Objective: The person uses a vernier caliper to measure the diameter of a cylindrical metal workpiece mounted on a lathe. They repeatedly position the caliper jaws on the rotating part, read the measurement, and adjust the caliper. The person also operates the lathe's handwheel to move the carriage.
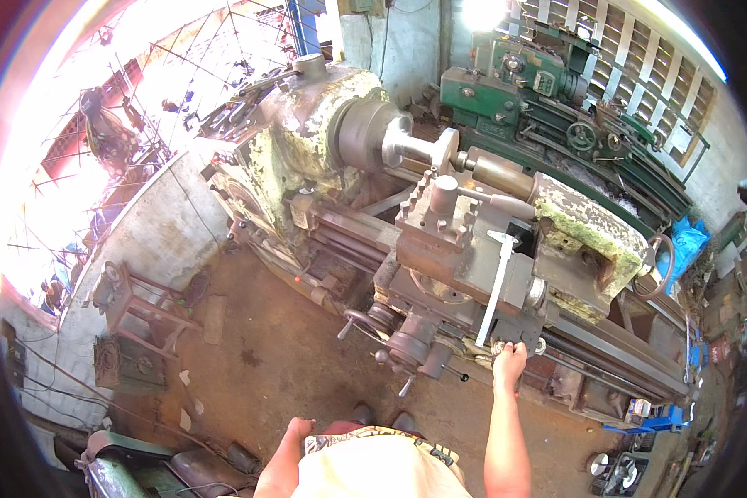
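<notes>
Rusty brown floor (290, 349) lies under the left hand (297, 429), loosely curled at seven o'clock, holding nothing. At centre stands the worn grey-green metal lathe (440, 241). The right hand (509, 362), at five o'clock, grips a crumpled grey rag (483, 352) at the foot of a long steel caliper (496, 286) on the lathe carriage

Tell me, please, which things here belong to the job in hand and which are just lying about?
In use: right hand on the rag at the lathe carriage; caliper lying there; workpiece in the chuck.

Lying about: green lathe behind; metal stand by the wall; left hand idle.
</notes>
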### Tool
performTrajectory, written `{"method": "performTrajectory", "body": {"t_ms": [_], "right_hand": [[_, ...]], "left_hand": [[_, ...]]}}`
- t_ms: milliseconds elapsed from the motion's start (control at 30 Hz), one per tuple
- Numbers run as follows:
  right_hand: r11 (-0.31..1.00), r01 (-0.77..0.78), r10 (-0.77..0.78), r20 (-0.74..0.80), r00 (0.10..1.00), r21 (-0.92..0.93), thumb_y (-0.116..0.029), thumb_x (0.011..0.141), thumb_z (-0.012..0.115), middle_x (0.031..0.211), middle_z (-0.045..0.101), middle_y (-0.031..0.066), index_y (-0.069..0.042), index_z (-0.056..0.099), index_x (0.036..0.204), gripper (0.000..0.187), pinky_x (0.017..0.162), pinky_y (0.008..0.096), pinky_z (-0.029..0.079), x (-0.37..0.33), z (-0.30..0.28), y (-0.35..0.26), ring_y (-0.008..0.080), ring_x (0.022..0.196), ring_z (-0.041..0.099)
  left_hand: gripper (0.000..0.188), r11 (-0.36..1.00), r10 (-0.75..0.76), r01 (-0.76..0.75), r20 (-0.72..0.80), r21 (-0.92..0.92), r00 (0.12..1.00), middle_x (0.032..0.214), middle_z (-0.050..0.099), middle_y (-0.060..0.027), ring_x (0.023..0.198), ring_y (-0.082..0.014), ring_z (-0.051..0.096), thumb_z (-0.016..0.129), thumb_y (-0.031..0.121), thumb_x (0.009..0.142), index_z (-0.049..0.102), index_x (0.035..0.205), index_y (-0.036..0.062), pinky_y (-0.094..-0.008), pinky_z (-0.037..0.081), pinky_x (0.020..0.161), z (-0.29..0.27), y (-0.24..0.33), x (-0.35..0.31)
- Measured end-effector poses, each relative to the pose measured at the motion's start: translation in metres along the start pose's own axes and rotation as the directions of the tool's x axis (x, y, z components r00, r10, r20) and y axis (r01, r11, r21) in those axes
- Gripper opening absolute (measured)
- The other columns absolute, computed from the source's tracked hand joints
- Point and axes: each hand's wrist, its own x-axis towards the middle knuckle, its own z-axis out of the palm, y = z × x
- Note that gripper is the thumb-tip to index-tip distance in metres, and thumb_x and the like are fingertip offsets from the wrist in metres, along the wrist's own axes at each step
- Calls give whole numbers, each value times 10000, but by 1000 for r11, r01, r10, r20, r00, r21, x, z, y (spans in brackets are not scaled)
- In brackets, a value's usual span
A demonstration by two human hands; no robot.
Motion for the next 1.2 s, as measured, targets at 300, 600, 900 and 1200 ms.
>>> {"method": "performTrajectory", "body": {"t_ms": [300,600,900,1200], "right_hand": [[1000,-23,23,-9,1000,-8,-147,982,601,762,621,184,21,491,821,258,743,455,467,-1,0,-1,331,737,610],[512,-339,434,103,895,789,-223,1037,546,697,516,25,-112,512,787,275,451,297,388,-8,9,51,160,569,538],[274,-843,855,284,434,463,-468,1016,568,855,514,85,-80,537,1122,403,778,463,554,-50,81,192,253,708,554],[78,-637,804,329,495,767,-390,1023,588,999,564,172,-16,530,1083,383,812,518,561,-42,132,215,337,825,589]], "left_hand": [[456,997,48,-48,10,-65,999,941,773,-155,909,-286,743,670,474,966,779,988,31,-401,553,810,-14,25,-6],[237,811,-79,-43,-182,-584,980,886,753,-190,693,-201,711,691,154,960,714,1062,-60,-376,548,617,-59,73,-24],[359,660,159,-440,-459,-609,874,926,753,-168,774,-243,720,686,187,963,651,1235,-45,-375,567,717,-161,248,-39],[534,834,492,-537,-271,-125,827,1067,745,-219,1008,-400,697,684,414,939,666,1238,-28,-465,533,937,-204,344,-6]]}}
